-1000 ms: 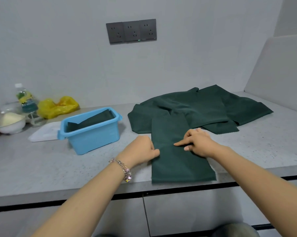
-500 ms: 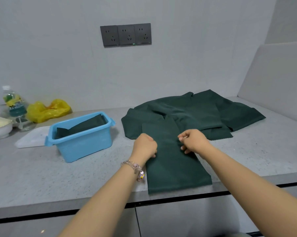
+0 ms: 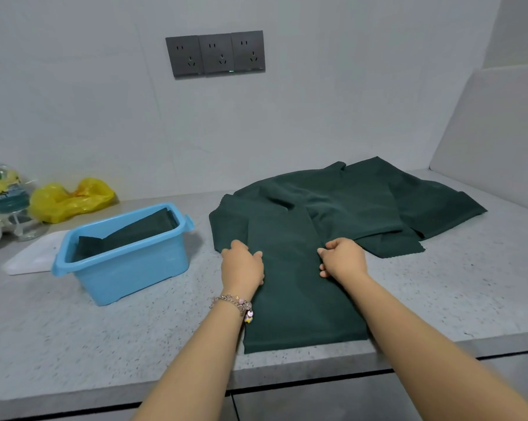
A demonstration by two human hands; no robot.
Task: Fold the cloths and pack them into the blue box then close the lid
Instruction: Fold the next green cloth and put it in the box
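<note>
Both hands have slid up the folded green cloth (image 3: 299, 287) from its middle toward its far end. That strip lies on the grey surface (image 3: 104, 338), near end at the front edge. Left hand (image 3: 241, 265) pinches its left edge with curled fingers; right hand (image 3: 343, 258) grips the right edge likewise. Behind lies a pile of green cloths (image 3: 363, 202). Left stands the blue box (image 3: 126, 262), one cloth inside, white lid (image 3: 29, 256) beside it.

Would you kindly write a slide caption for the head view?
Both hands, left hand and right hand, grip a green cloth beside the blue box.
</note>
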